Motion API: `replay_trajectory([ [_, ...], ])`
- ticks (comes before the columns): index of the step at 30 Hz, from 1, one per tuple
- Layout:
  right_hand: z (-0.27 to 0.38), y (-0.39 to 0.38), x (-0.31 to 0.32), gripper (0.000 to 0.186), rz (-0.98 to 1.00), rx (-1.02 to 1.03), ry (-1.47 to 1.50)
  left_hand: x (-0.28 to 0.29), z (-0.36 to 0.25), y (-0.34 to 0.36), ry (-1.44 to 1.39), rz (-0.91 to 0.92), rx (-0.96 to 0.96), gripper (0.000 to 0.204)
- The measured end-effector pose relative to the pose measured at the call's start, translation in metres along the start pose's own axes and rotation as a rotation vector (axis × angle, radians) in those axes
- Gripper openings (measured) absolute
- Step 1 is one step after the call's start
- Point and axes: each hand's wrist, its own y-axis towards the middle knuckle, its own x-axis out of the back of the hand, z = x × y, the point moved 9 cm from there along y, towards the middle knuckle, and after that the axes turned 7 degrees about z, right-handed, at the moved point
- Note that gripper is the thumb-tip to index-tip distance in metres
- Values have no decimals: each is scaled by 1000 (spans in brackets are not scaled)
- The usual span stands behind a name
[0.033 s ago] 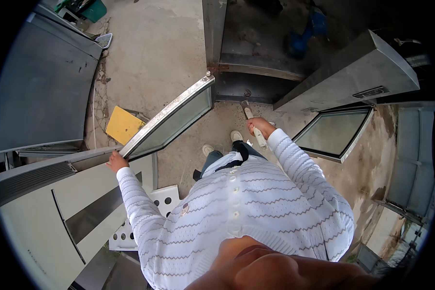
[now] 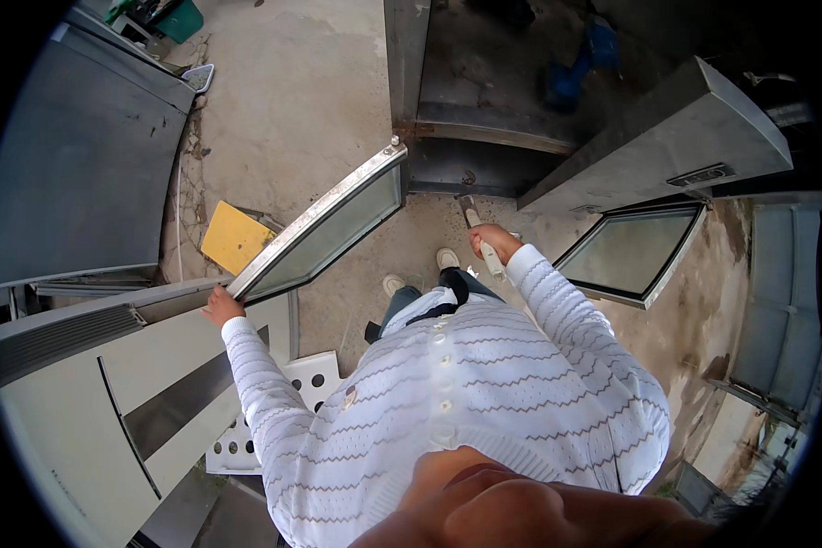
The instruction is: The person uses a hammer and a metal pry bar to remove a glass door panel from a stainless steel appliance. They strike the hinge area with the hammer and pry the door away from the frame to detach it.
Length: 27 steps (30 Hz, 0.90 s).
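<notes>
My left hand (image 2: 221,308) is closed on the near end of a glass door (image 2: 315,228) with a silver metal frame, which stands swung out from a steel cabinet (image 2: 484,151). In my right hand (image 2: 495,242) is a pale-handled scraper (image 2: 472,212); its flat, worn metal end points away from me, toward the cabinet's lower edge. The fingers wrap round the middle of the handle, and part of it sticks out behind the hand. A thick steel door (image 2: 648,137) angles out on the cabinet's right side.
A second framed glass door (image 2: 632,247) is at the right. On the left are a yellow panel (image 2: 236,239), a white appliance (image 2: 64,393) and a large grey panel (image 2: 82,164). A perforated white piece (image 2: 315,379) lies near my left elbow. Blue objects (image 2: 571,78) sit inside the dark cabinet.
</notes>
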Motion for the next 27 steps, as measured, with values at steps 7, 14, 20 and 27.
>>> replay_trajectory([
  [7,94,-55,-146,11,42,357,-579,-11,7,-6,-41,69,38,67],
  [14,33,-34,-49,13,120,172,-366,-10,8,-11,-9,21,37,62],
  [20,17,25,-4,23,147,16,-246,-10,4,-11,-30,24,43,67],
  [27,83,-65,-131,22,143,410,-662,-22,26,-19,-37,88,62,72],
])
